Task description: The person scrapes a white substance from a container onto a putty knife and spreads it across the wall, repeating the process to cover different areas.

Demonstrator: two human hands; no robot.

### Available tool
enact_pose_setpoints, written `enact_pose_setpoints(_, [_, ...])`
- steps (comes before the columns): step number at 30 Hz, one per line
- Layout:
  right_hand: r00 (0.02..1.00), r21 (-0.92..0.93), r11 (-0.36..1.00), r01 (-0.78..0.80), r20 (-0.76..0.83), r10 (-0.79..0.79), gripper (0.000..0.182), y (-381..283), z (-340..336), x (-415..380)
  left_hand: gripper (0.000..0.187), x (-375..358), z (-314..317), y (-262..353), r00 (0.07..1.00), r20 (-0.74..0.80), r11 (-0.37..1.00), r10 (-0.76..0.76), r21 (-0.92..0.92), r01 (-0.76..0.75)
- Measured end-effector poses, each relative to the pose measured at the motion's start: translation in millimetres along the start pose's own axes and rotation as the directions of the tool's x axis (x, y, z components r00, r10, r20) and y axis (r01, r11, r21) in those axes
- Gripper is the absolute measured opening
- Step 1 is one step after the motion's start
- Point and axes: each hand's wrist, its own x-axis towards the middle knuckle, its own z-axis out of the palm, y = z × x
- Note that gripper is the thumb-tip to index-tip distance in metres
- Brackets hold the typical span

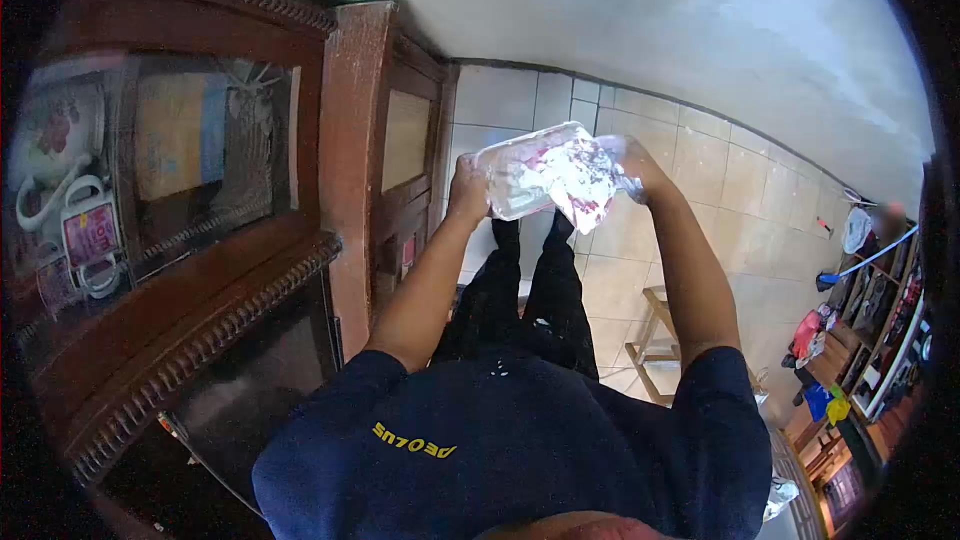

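A clear plastic container (512,180) is held up in front of my body, tilted, above the tiled floor. My left hand (470,188) grips its left end, fingers wrapped round the edge. At its right side my right hand (638,170) is closed on a crumpled, shiny white cloth or wrapper (583,180) with reddish patches. This bright material lies against the container and partly hides it. Glare washes out its details, so I cannot tell exactly what it is.
A dark wooden cabinet (355,140) with glass panes stands on the left, a mug (92,230) behind the glass. A wooden stool (655,340) is at lower right. Cluttered shelves (880,310) stand at far right. A pale wall (600,10) runs beyond the floor.
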Motion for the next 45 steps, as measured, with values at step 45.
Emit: enact_pose_setpoints(45, [0.984,0.960,0.223,0.171,-0.157,-0.081,0.044,15.1,93.1,-71.8,0.029,42.1,22.6,-23.5,0.997,-0.064,0.879,0.052,-0.470,-0.076])
